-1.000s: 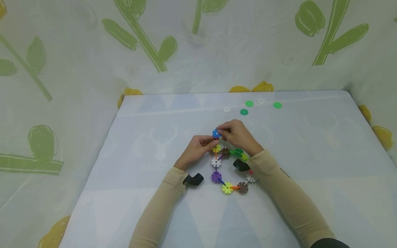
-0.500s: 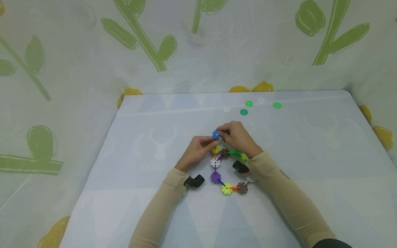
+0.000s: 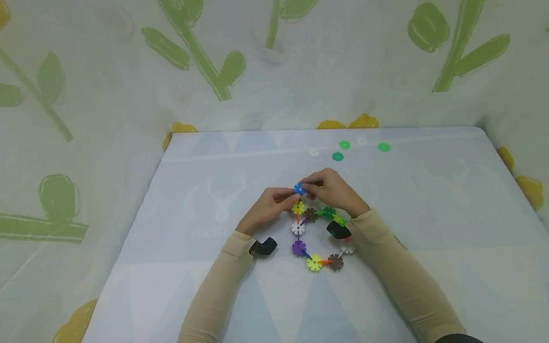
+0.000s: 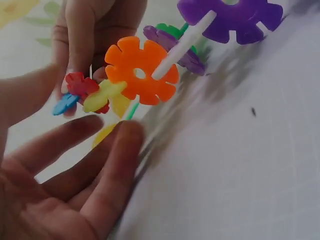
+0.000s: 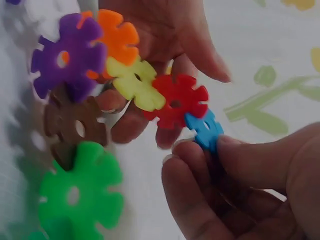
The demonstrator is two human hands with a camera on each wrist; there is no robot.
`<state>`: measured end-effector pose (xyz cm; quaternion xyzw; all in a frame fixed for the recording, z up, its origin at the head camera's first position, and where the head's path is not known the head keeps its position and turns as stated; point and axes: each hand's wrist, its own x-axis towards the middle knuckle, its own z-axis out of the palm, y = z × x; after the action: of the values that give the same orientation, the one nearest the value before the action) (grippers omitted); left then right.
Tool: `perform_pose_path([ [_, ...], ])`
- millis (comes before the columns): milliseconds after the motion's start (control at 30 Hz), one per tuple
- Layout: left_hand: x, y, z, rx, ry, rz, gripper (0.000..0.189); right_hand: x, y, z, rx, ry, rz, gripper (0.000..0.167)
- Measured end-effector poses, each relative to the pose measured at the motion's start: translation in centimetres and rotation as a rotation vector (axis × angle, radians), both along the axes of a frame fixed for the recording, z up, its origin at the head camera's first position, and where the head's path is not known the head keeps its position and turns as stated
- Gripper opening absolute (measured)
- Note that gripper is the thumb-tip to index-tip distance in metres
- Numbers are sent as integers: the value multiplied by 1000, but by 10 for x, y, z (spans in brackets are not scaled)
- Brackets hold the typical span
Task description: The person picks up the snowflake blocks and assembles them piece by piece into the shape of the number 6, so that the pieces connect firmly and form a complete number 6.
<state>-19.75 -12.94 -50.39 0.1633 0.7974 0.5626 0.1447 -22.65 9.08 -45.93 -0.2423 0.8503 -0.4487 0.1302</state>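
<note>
My right hand (image 3: 336, 194) pinches a blue notched interlocking disc (image 5: 202, 129) between thumb and fingers. That disc is slotted to a red disc (image 5: 182, 100), which joins a yellow disc (image 5: 132, 82). The left hand (image 3: 268, 208) lies beside this end of the chain, its fingers loosely bent behind the red and yellow discs. Its thumb stands apart from them in the right wrist view. An orange disc (image 4: 120, 65) follows along the chain. Further discs, including purple (image 3: 299, 248) and brown (image 3: 336, 262) ones, form a ring on the table, partly hidden by the right wrist.
Loose discs lie near the table's far edge: green ones (image 3: 345, 145), a darker green one (image 3: 338, 156) and white ones (image 3: 313, 153). Black wrist cameras (image 3: 263, 247) stick out from both sleeves. A leaf-patterned curtain (image 3: 326, 62) surrounds the table (image 3: 180, 200).
My left thumb has drawn back from the chain, so more of the yellow disc shows. The right hand and blue disc have come slightly nearer to me.
</note>
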Motion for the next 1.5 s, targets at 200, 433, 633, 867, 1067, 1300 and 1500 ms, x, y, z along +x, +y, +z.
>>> perform_pose_path([
  [200, -4, 0, -3, 73, 61, 49, 29, -6, 3, 0, -28, 2, 99, 27],
  [433, -8, 1, -9, 91, 46, 81, 25, -27, 29, 3, 14, 40, -58, 31],
  [633, -10, -1, -10, 123, -4, 111, 28, -61, 53, 1, 109, 34, -285, 30],
  [867, -12, -4, -11, 139, -32, 122, 29, -91, 58, -9, 241, 22, -342, 39],
  [1067, -13, -2, -13, 146, -43, 119, 29, -103, 55, -16, 337, 14, -345, 44],
  [1300, -15, 2, -12, 151, -52, 113, 29, -102, 62, -15, 356, -38, -367, 36],
  [1500, -17, 2, -12, 152, -40, 111, 28, -95, 70, -10, 361, -96, -354, 37],
])
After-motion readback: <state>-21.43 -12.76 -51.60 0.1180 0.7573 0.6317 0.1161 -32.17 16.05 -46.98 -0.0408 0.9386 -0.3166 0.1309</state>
